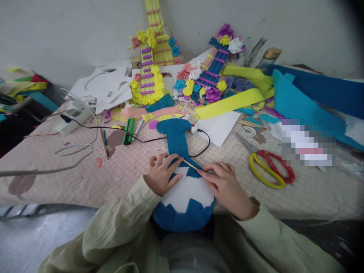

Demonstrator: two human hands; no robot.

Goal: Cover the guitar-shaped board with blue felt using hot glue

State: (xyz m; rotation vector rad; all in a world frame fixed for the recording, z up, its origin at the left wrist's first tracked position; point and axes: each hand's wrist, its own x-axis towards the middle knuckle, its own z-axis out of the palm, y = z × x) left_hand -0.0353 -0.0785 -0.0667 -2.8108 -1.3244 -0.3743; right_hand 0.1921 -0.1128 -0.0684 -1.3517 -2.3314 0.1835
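Observation:
A guitar-shaped board (175, 195), white in the middle with blue material folded over its rim and neck, lies at the table's front edge. Across its upper body runs a thin wooden stick (190, 164). My left hand (165, 172) rests on the left side of the board, its fingertips at the stick's left end and its thumb apart. At the stick's right end are the fingertips of my right hand (226, 185), pressed close together. Part of the stick is hidden under the fingers.
Scissors with red and yellow handles (265, 172) lie to the right. A green cutter (128, 132), a black cable (145, 141) and a power strip (74, 117) are at the left. Decorated paper guitars (147, 79) and a yellow strip (233, 103) lie behind.

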